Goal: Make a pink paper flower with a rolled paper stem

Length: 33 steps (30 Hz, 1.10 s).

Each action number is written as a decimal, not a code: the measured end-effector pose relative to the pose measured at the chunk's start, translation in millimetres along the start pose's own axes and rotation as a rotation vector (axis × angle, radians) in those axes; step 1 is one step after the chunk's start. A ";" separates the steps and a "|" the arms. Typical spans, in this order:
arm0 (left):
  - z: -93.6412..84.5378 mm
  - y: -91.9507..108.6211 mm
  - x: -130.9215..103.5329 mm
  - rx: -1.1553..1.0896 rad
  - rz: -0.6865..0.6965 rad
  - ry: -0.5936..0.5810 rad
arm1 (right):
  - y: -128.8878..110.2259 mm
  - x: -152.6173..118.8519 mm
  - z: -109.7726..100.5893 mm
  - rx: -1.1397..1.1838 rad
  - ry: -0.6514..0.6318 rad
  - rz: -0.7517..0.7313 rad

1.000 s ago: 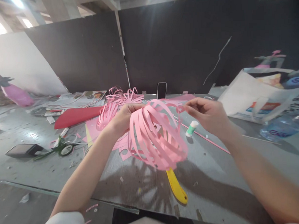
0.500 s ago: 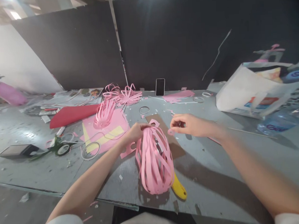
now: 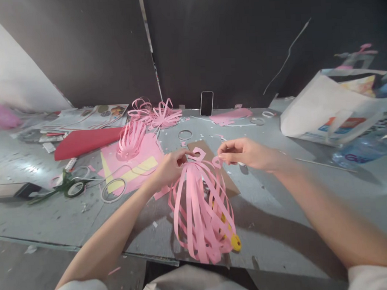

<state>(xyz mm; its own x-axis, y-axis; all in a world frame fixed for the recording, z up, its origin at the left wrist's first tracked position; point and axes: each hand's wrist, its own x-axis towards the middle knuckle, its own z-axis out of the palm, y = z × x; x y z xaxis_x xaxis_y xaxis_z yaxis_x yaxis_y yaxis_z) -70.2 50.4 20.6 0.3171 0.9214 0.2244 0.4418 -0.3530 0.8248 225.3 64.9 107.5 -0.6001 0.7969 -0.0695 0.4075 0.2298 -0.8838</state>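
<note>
A pink paper-strip lantern (image 3: 196,213) hangs over the front of the table, its strips gathered at the top. My left hand (image 3: 170,168) grips that gathered top with closed fingers. Between thumb and fingertips, my right hand (image 3: 245,153) pinches a small pink paper ring (image 3: 217,162) just right of the lantern's top. A pink paper scrap with a hole (image 3: 203,153) shows behind my left fingertips. Beneath the lantern lies a yellow handle (image 3: 236,242), partly hidden by strips. Brown cardboard (image 3: 230,184) is on the table behind.
Green-handled scissors (image 3: 76,188), a wire ring (image 3: 114,190) and a red sheet (image 3: 87,141) lie left. More pink strip bundles (image 3: 131,141) sit on pink paper. A phone (image 3: 206,104) leans on the dark wall. At right are a white bag (image 3: 307,110) and a plastic bottle (image 3: 357,155).
My left hand has raised and tilted the lantern, and its strips spread wider, covering more of the yellow handle. My right hand has brought the paper ring closer to its top. The view tips downward.
</note>
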 end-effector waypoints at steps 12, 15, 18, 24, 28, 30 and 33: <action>-29.9 40.0 -11.9 -0.492 -0.317 -0.489 | -24.3 -21.2 14.1 0.163 -0.208 0.106; -27.0 35.9 -11.6 -0.625 -0.314 -0.494 | -27.6 -22.5 18.9 0.137 -0.210 0.138; -26.7 32.5 -11.4 -0.766 -0.287 -0.493 | -29.3 -23.7 20.0 0.121 -0.206 0.158; -31.5 23.7 -5.8 -0.904 -0.258 -0.440 | -30.8 -23.8 19.2 0.125 -0.192 0.170; -28.9 24.0 -4.6 -0.881 -0.307 -0.240 | -29.8 -22.7 19.4 0.130 -0.170 0.156; -26.5 27.9 -6.6 -0.820 -0.305 -0.156 | -27.7 -21.8 19.2 0.125 -0.141 0.145; -24.2 36.4 -9.9 -0.709 -0.208 -0.058 | -25.7 -22.1 18.9 0.077 -0.061 0.129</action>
<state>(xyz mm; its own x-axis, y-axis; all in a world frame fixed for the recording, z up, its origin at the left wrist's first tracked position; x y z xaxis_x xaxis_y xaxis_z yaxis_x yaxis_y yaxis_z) -77.6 32.4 60.9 0.3389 0.9407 0.0150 -0.1444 0.0363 0.9889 215.1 30.9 123.0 -0.5881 0.7808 -0.2110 0.4312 0.0819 -0.8985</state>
